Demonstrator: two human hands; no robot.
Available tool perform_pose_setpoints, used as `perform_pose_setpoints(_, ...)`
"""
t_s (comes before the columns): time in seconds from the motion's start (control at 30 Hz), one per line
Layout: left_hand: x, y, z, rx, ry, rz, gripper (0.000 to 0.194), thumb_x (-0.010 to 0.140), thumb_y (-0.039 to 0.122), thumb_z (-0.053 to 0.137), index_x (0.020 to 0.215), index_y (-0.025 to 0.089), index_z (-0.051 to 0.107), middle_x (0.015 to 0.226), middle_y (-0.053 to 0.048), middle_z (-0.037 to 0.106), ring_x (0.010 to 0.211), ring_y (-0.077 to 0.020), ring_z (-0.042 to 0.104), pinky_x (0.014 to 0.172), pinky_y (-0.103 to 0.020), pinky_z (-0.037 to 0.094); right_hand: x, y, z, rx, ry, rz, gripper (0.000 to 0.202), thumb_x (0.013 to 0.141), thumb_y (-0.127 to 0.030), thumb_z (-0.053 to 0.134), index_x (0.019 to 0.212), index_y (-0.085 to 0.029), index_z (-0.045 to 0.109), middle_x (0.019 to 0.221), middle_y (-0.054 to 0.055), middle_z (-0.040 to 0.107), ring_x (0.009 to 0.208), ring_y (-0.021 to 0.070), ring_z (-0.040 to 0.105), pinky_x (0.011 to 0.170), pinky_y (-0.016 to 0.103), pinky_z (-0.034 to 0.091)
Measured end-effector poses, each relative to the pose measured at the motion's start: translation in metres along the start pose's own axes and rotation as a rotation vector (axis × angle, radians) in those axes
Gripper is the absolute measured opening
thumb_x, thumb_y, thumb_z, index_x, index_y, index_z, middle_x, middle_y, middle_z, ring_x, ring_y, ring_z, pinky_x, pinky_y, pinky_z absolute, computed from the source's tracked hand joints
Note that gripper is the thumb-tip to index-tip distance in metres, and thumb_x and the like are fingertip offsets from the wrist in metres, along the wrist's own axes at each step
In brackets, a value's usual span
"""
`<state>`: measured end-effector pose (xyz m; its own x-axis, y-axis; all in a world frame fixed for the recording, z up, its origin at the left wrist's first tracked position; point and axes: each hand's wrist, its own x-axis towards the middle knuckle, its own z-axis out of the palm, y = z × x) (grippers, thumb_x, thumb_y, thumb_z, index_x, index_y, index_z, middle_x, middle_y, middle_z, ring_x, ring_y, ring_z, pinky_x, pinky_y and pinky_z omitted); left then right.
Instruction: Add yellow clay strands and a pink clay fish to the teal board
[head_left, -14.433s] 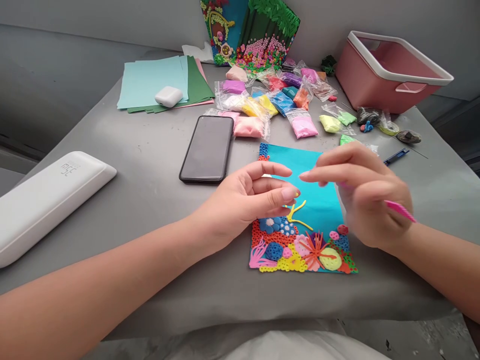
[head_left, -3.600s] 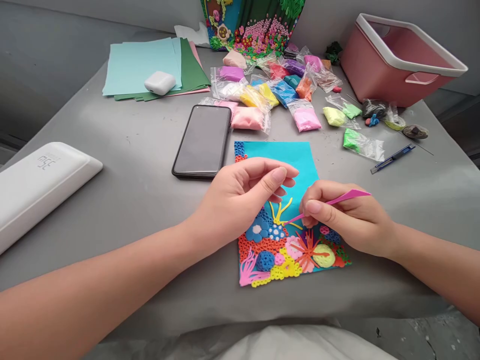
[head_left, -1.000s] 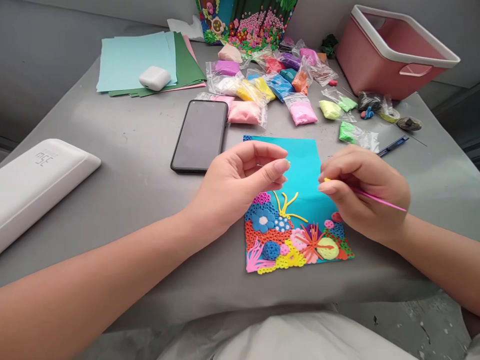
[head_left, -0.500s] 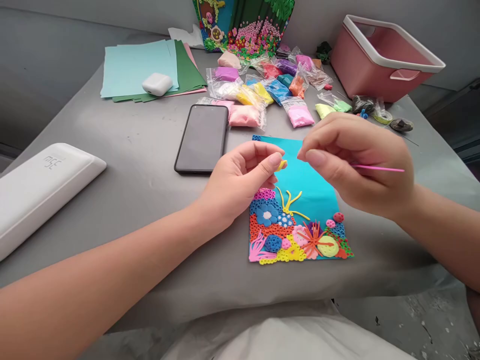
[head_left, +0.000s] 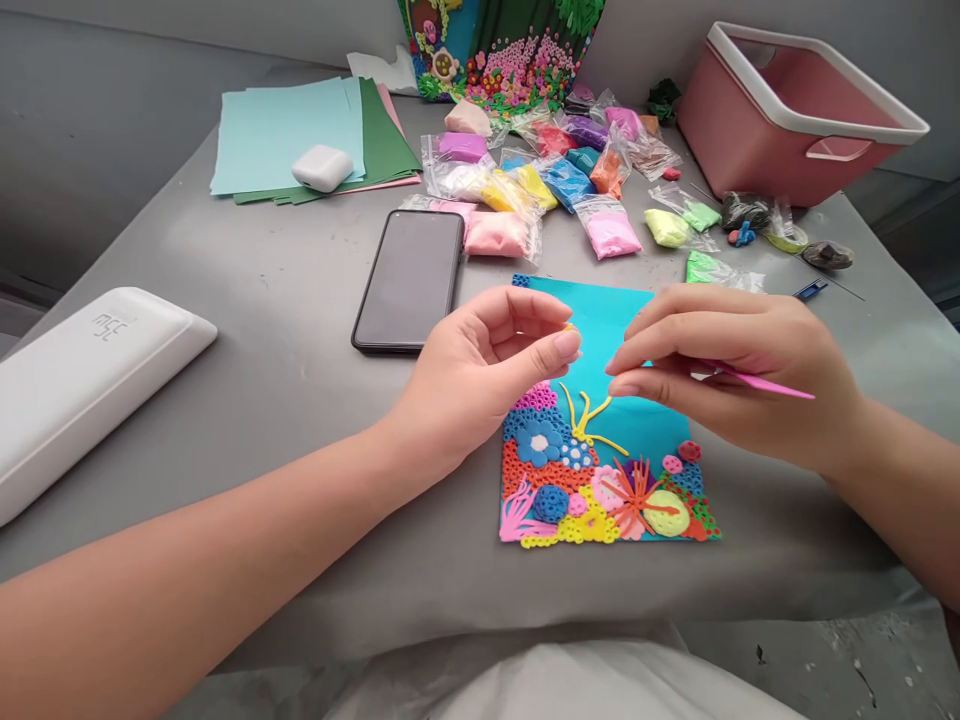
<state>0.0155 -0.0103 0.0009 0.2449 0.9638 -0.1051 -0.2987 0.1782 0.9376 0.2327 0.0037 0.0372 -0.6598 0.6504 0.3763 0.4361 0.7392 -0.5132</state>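
Note:
My left hand [head_left: 502, 365] is closed in a pinch over the left side of a blue sheet [head_left: 592, 310]. A bit of yellow clay [head_left: 571, 328] shows between its thumb and fingertip. My right hand [head_left: 739, 365] hovers over the sheet's right side, fingers curled round a thin pink modelling tool [head_left: 772, 384] whose end sticks out past the palm. Thumb and forefinger are almost together; what lies between their tips is too small to make out. Raised clay corals and flowers cover the lower sheet, with branching yellow clay strands [head_left: 589, 420] above a blue clay flower [head_left: 537, 443].
A phone [head_left: 411, 280] lies left of the sheet, and a white power bank [head_left: 97, 385] farther left. Behind are bags of coloured clay [head_left: 499, 233], coloured paper [head_left: 281, 140] with a white earbud case [head_left: 322, 168], and a pink bin [head_left: 757, 140]. A decorated clay picture [head_left: 517, 60] stands at the back.
My right hand has lowered and turned, bringing the pink tool's flat end into clearer view. The left hand's pinch has rolled, so less yellow clay shows. The camera view has shifted slightly.

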Motion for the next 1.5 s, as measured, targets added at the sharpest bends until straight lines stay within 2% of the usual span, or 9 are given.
perform_pose_setpoints(0.27, 0.001, 0.000, 0.002, -0.011, 0.058, -0.024, 0.017, 0.082, 0.026, 0.081, 0.090, 0.018, 0.069, 0.082, 0.004, 0.070, 0.074, -0.0073, 0.068, 0.075, -0.020, 0.059, -0.018, 0.005, -0.002, 0.003, -0.141, -0.007, 0.011, 0.093, -0.030, 0.069, 0.087, -0.022, 0.066, 0.081, 0.001, 0.070, 0.069, 0.0131, 0.062, 0.063, 0.027, 0.048)
perform_pose_setpoints(0.37, 0.001, 0.000, 0.003, -0.016, 0.073, -0.015, 0.010, 0.086, 0.023, 0.076, 0.090, 0.018, 0.069, 0.082, 0.004, 0.070, 0.070, -0.0064, 0.066, 0.072, -0.020, 0.059, -0.022, 0.009, -0.001, -0.003, -0.144, 0.009, 0.006, 0.097, -0.025, 0.063, 0.094, -0.021, 0.066, 0.084, 0.002, 0.070, 0.072, 0.0131, 0.062, 0.065, 0.027, 0.048)
perform_pose_setpoints(0.5, 0.001, 0.000, 0.003, -0.006, 0.085, 0.000, 0.007, 0.087, 0.021, 0.074, 0.091, 0.018, 0.069, 0.083, 0.004, 0.070, 0.070, -0.0064, 0.065, 0.071, -0.020, 0.058, -0.022, 0.010, 0.000, -0.004, -0.111, 0.039, 0.014, 0.095, -0.027, 0.067, 0.083, -0.021, 0.063, 0.072, 0.000, 0.064, 0.066, 0.0124, 0.058, 0.061, 0.026, 0.046)
perform_pose_setpoints(0.57, 0.001, 0.000, 0.003, -0.002, 0.085, 0.003, 0.007, 0.088, 0.021, 0.074, 0.091, 0.018, 0.068, 0.083, 0.003, 0.070, 0.070, -0.0067, 0.065, 0.070, -0.020, 0.057, -0.023, 0.010, 0.002, -0.004, -0.131, 0.031, 0.009, 0.094, -0.026, 0.068, 0.088, -0.021, 0.064, 0.079, 0.001, 0.066, 0.070, 0.0126, 0.060, 0.064, 0.026, 0.048)
perform_pose_setpoints(0.67, 0.001, -0.001, 0.002, 0.002, 0.081, 0.000, 0.008, 0.087, 0.022, 0.075, 0.090, 0.018, 0.068, 0.083, 0.003, 0.070, 0.070, -0.0071, 0.065, 0.069, -0.020, 0.056, -0.026, 0.008, 0.006, 0.024, -0.173, -0.008, 0.005, 0.097, -0.021, 0.063, 0.101, -0.021, 0.067, 0.092, 0.003, 0.069, 0.081, 0.0119, 0.065, 0.072, 0.023, 0.052)
perform_pose_setpoints(0.83, 0.001, 0.000, 0.003, 0.022, 0.090, -0.012, 0.015, 0.083, 0.026, 0.078, 0.090, 0.018, 0.068, 0.085, 0.002, 0.070, 0.070, -0.0080, 0.063, 0.070, -0.022, 0.056, -0.031, 0.005, 0.012, 0.060, -0.183, -0.001, 0.009, 0.096, -0.026, 0.065, 0.092, -0.020, 0.070, 0.086, 0.002, 0.069, 0.076, 0.0117, 0.066, 0.069, 0.023, 0.053)
perform_pose_setpoints(1.03, 0.000, 0.002, 0.003, 0.054, 0.093, -0.028, 0.023, 0.079, 0.033, 0.082, 0.090, 0.019, 0.068, 0.087, 0.001, 0.070, 0.071, -0.0096, 0.064, 0.072, -0.024, 0.056, -0.031, -0.001, 0.011, 0.126, -0.205, 0.037, 0.016, 0.097, -0.020, 0.061, 0.105, -0.024, 0.074, 0.097, 0.005, 0.074, 0.084, 0.0138, 0.070, 0.075, 0.024, 0.057)
perform_pose_setpoints(1.33, -0.001, 0.003, 0.003, 0.080, 0.087, -0.047, 0.028, 0.077, 0.037, 0.084, 0.091, 0.019, 0.068, 0.088, 0.001, 0.071, 0.072, -0.0098, 0.065, 0.073, -0.024, 0.056, -0.034, 0.001, 0.015, 0.182, -0.216, 0.147, 0.012, 0.093, -0.022, 0.067, 0.102, -0.028, 0.073, 0.093, -0.002, 0.079, 0.081, 0.0142, 0.073, 0.071, 0.026, 0.059)
perform_pose_setpoints(1.5, -0.001, 0.002, 0.003, 0.070, 0.083, -0.043, 0.026, 0.078, 0.035, 0.084, 0.091, 0.019, 0.068, 0.087, 0.001, 0.071, 0.072, -0.0093, 0.065, 0.073, -0.023, 0.057, -0.033, 0.001, 0.018, 0.132, -0.202, 0.090, 0.010, 0.095, -0.022, 0.065, 0.095, -0.025, 0.074, 0.092, 0.001, 0.075, 0.081, 0.0133, 0.072, 0.072, 0.025, 0.058)
